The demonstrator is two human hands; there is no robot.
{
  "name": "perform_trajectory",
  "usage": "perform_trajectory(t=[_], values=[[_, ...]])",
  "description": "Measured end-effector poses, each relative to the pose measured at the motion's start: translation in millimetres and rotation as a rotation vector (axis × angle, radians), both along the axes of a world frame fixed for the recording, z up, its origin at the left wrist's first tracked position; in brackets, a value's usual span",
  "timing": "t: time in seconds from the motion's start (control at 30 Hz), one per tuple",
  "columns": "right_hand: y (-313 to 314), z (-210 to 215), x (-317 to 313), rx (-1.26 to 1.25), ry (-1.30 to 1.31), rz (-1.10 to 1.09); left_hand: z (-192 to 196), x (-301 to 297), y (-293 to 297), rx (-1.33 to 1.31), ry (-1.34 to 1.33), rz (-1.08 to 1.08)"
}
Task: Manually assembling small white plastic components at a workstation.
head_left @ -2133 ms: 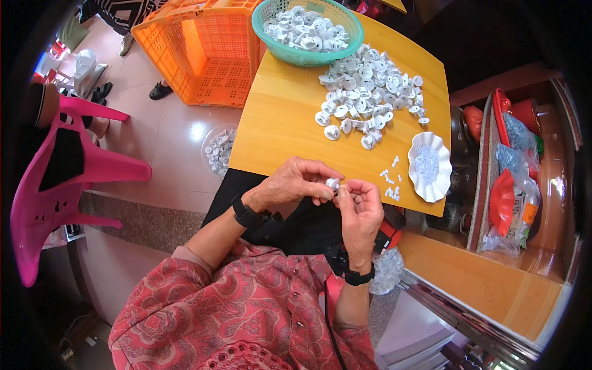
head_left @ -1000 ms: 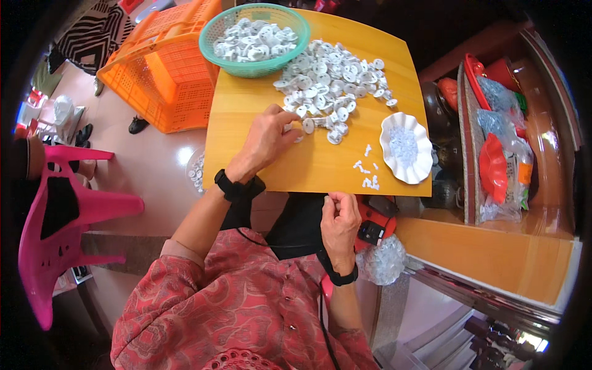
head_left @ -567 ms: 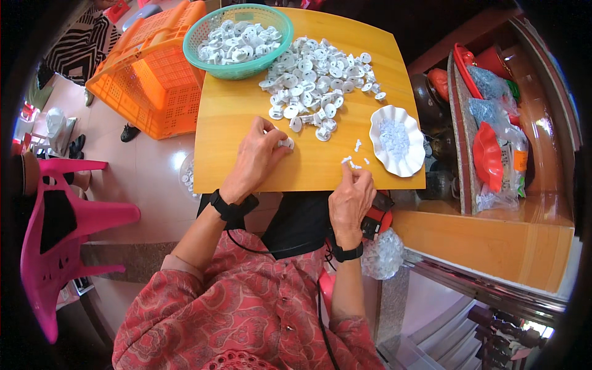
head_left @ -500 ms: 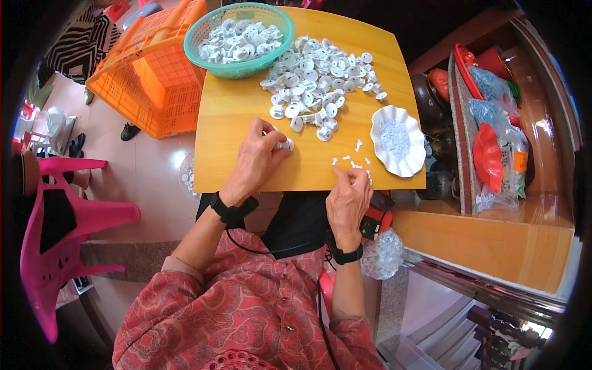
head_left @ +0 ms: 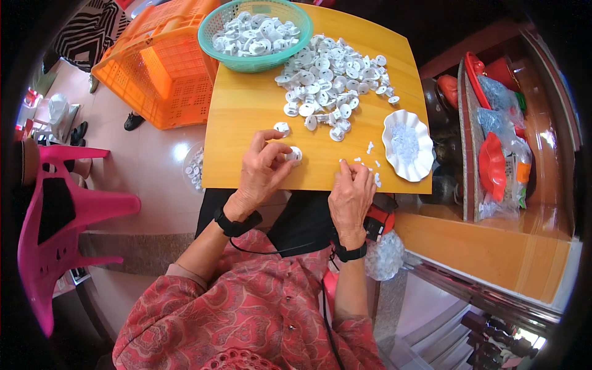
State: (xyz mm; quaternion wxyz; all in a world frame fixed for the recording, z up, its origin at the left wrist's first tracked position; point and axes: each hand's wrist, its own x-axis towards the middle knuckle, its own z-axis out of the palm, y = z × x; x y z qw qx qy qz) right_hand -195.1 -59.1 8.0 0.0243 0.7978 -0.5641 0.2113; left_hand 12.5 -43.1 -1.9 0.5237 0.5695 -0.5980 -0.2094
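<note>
My left hand [head_left: 266, 170] is over the near part of the yellow table, thumb and index finger pinching a white round plastic part [head_left: 295, 153]. Beyond its fingers a similar white part [head_left: 281, 129] lies alone. My right hand [head_left: 350, 198] is near the front edge, its thumb and index finger closed on a tiny whitish peg [head_left: 343, 161], mostly hidden. Several loose pegs [head_left: 370, 148] are scattered beside it. Further right, a white scalloped dish [head_left: 422, 166] holds many translucent pegs. A big heap of white plastic parts [head_left: 333, 77] covers the table's far middle.
A green basket [head_left: 253, 63] full of white parts stands at the far left of the table [head_left: 240, 117]. An orange crate [head_left: 157, 74] is beyond the left edge. On the floor sit a pink stool [head_left: 68, 203] and a bag of white parts [head_left: 195, 168]. Shelves with red trays [head_left: 491, 166] stand right.
The view has shifted slightly. My left hand has moved a little nearer to me with the round part, uncovering the lone white part. My right fingers have come together at the pegs.
</note>
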Motion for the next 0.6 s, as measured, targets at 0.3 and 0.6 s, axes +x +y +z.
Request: perform_trajectory(t=[0.3,0.6], values=[[25,13,15,0.148,0.057,0.134,-1,3,4,0.063,0.095,-0.021],[35,-4,21,0.012,-0.010,0.202,-5,7,10,0.326,0.463,-0.098]])
